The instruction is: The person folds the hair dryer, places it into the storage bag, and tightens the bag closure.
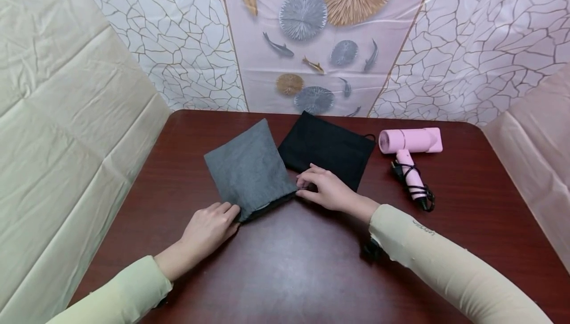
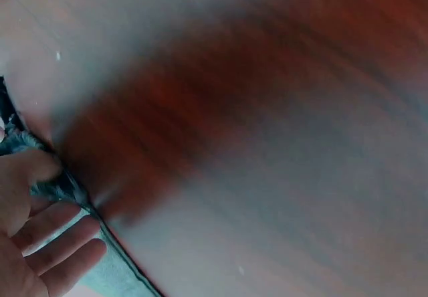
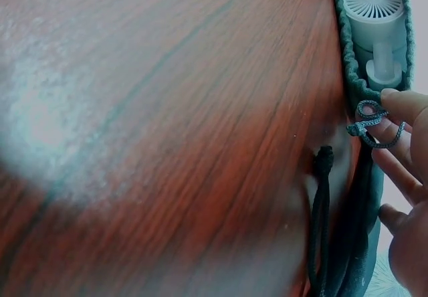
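A grey pouch lies at a slant on the table, its opening toward the near side. My left hand grips the near left corner of its mouth; in the left wrist view that hand has its thumb and fingers on the rim. My right hand pinches the right corner. From the right wrist view, the fingers of this hand are at the corner beside a looped drawcord. Inside the gathered opening sits a pale device with a round, slotted grille.
A black pouch lies flat behind my right hand, its dark cord showing in the right wrist view. Farther right is a pink hair dryer with its black cable wound round the handle. Patterned cloth hangs behind the brown table.
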Motion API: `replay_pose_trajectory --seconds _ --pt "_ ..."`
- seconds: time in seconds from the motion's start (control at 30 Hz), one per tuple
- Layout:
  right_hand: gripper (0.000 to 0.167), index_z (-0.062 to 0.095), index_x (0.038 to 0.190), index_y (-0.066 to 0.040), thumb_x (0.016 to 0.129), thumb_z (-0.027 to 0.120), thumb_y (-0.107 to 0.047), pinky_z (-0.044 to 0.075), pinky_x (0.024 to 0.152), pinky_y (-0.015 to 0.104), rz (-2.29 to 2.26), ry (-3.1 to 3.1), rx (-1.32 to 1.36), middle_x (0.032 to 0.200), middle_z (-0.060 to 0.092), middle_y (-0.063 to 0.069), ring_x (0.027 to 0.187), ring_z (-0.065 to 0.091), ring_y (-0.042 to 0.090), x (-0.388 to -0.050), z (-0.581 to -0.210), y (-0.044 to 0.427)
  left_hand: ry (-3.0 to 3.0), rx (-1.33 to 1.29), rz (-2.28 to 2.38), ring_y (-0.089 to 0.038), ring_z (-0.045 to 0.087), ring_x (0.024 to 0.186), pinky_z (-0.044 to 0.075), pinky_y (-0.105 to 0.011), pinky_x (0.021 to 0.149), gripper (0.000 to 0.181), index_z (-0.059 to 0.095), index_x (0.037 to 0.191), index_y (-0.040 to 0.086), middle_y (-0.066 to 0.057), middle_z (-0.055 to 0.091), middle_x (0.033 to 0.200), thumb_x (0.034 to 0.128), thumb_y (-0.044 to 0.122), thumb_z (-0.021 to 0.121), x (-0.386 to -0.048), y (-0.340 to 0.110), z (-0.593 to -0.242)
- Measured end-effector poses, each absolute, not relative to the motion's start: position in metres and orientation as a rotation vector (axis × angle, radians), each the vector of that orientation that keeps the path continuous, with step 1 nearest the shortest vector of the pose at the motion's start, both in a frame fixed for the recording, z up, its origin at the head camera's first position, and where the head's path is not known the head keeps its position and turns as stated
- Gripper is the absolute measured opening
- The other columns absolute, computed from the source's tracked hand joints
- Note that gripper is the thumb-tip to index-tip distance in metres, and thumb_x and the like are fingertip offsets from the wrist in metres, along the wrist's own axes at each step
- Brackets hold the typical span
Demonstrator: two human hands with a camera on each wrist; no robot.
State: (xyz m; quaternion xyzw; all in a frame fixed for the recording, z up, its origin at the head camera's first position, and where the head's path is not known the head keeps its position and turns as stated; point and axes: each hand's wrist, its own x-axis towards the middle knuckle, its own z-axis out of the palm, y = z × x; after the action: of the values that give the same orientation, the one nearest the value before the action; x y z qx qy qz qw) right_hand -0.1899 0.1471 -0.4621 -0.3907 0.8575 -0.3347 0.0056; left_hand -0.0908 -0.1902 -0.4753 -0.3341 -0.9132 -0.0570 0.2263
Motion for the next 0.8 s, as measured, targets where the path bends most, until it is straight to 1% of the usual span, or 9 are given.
replay_pose_trajectory --seconds 0.13,0.23,0.43,0.5,0.6,0.8 --pt "0.01 0.074 0.103 -0.009 0.095 0.08 -0.007 0.032 0.125 0.061 -1.05 2.685 -1.249 0.104 0.075 0.003 0.096 0.072 0.017 -0.19 -0.462 0.147 -2.503 -0.905 -0.16 -0.022 0.055 0.058 0.046 -0.034 0.042 0.024 0.06 0.083 0.008 -0.003 0.055 0.071 0.0756 0.001 0.082 -0.09 -0.19 -0.475" --pt "0.009 0.074 0.102 -0.009 0.095 0.08 -0.007 0.032 0.125 0.06 -1.041 2.688 -1.237 0.103 0.074 0.003 0.095 0.072 0.017 -0.19 -0.46 0.147 -2.489 -0.903 -0.194 -0.022 0.058 0.061 0.049 -0.034 0.043 0.023 0.065 0.09 0.008 -0.003 0.058 0.075 0.0758 -0.002 0.081 -0.091 -0.192 -0.47" --pt "0.007 0.076 0.102 -0.008 0.096 0.078 -0.005 0.03 0.126 0.061 -0.988 2.712 -1.228 0.102 0.074 0.004 0.105 0.07 0.024 -0.192 -0.453 0.151 -2.445 -0.907 -0.27 -0.024 0.066 0.069 0.055 -0.038 0.05 0.03 0.071 0.105 0.005 -0.004 0.067 0.083 0.078 -0.006 0.077 -0.095 -0.203 -0.454" --pt "0.006 0.077 0.101 -0.008 0.096 0.077 -0.005 0.03 0.126 0.062 -0.961 2.719 -1.249 0.103 0.074 0.004 0.109 0.069 0.025 -0.193 -0.45 0.153 -2.439 -0.911 -0.269 -0.025 0.067 0.07 0.056 -0.039 0.05 0.03 0.071 0.105 0.004 -0.005 0.068 0.084 0.079 -0.008 0.077 -0.096 -0.208 -0.448" --pt "0.007 0.078 0.101 -0.008 0.096 0.077 -0.003 0.03 0.125 0.064 -0.94 2.724 -1.304 0.103 0.075 0.005 0.109 0.069 0.026 -0.195 -0.446 0.155 -2.45 -0.91 -0.255 -0.025 0.067 0.071 0.055 -0.039 0.05 0.03 0.07 0.105 0.004 -0.005 0.067 0.084 0.0794 -0.009 0.078 -0.097 -0.214 -0.44" --pt "0.008 0.081 0.102 -0.007 0.096 0.077 -0.003 0.031 0.124 0.064 -0.916 2.735 -1.422 0.105 0.076 0.007 0.11 0.068 0.028 -0.196 -0.437 0.158 -2.479 -0.893 -0.233 -0.022 0.064 0.062 0.048 -0.037 0.042 0.027 0.067 0.094 0.008 -0.004 0.062 0.08 0.0794 -0.009 0.082 -0.095 -0.225 -0.428"
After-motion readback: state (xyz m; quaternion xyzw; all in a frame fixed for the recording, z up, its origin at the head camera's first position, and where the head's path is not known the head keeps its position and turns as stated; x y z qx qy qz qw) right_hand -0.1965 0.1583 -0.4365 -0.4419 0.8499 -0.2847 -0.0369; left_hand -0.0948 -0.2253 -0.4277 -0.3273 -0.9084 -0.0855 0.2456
